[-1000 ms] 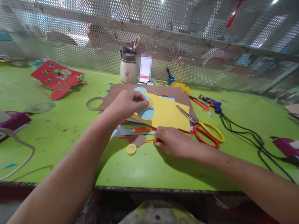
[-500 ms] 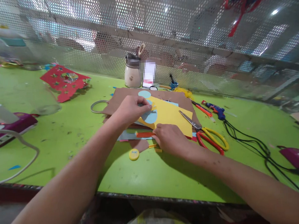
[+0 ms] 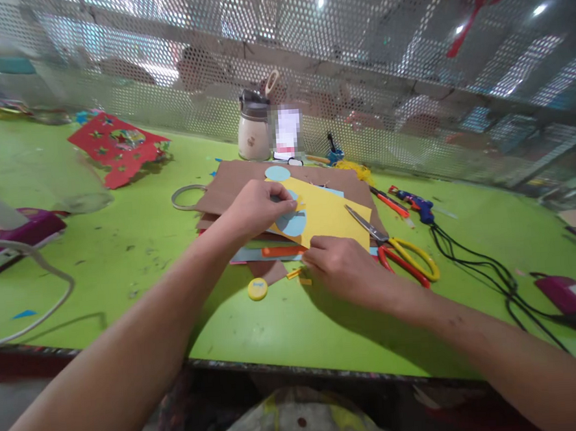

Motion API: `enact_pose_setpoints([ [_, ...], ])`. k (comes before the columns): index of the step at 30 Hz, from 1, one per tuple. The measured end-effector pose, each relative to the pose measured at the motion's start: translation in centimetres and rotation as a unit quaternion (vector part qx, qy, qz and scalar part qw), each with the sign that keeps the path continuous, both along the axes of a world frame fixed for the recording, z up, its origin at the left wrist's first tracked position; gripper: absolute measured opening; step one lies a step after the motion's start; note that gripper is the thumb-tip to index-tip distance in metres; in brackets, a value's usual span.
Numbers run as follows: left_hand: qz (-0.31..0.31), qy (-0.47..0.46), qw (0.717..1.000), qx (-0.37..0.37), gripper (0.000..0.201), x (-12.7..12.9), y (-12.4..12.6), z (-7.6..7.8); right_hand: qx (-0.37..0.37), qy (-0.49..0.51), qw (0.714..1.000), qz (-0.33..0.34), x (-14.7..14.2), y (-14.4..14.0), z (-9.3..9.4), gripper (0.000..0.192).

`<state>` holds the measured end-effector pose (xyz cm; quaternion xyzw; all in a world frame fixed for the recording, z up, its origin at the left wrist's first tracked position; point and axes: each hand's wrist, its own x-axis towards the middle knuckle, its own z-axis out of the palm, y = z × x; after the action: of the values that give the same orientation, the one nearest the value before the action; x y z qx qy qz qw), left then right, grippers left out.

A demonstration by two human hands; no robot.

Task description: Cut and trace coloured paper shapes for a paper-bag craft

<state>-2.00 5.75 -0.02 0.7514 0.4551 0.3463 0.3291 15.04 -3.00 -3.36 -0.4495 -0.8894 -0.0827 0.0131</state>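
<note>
Yellow sheet: the yellow paper sheet (image 3: 331,216) lies on top of a stack of coloured papers, itself on a brown card (image 3: 237,179), mid-table on the green table (image 3: 124,251).
Blue circle: a light blue paper circle (image 3: 293,223) sits on the sheet's left part, right under the left fingertips.
Left hand: the left hand (image 3: 255,208) is curled, fingertips pinched down on the blue circle and the yellow edge; a light pinch, fingers nearly closed.
Right hand: the right hand (image 3: 342,267) rests at the sheet's near edge, fingers bent and pressing on it; whether it actually grips anything, I cannot tell.
Scissors: red-and-yellow scissors (image 3: 402,251) lie just right of the sheet, blades on its corner.
Cap: a small yellow round cap (image 3: 257,288) lies near the right hand.
Far side: a cream jar (image 3: 252,130) stands by the perforated screen; a glue gun (image 3: 414,202) lies right of the scissors.
</note>
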Motion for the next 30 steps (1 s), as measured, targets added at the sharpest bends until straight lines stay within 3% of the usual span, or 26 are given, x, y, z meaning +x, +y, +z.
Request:
enact_pose_setpoints([
  [5, -0.009, 0.005, 1.000, -0.016, 0.018, 0.5, 0.0, -0.4, -0.007, -0.045, 0.995, 0.090, 0.8, -2.3, 0.2, 0.014],
  [9, -0.026, -0.007, 0.998, -0.051, 0.019, 0.6, -0.1, -0.7, -0.020, -0.090, 0.988, 0.123, 0.4, -2.6, 0.7, 0.015],
  [14, -0.039, -0.021, 0.994, -0.101, 0.020, 0.8, -0.3, -1.0, -0.026, -0.131, 0.981, 0.138, -0.8, -2.6, 1.4, 0.019],
  [21, -0.042, -0.009, 0.995, -0.094, 0.020, 0.9, -0.4, -0.8, -0.035, -0.127, 0.985, 0.115, -1.9, -2.7, 1.6, 0.018],
  [26, -0.074, -0.008, 0.991, -0.110, 0.022, 0.9, -0.6, -0.9, 0.026, -0.039, 0.997, 0.061, 1.6, -3.2, 1.0, 0.017],
  [30, -0.124, 0.000, 0.983, -0.138, 0.021, 1.2, -1.1, -1.0, 0.069, 0.109, 0.992, 0.004, 5.9, -4.0, 1.5, 0.018],
])
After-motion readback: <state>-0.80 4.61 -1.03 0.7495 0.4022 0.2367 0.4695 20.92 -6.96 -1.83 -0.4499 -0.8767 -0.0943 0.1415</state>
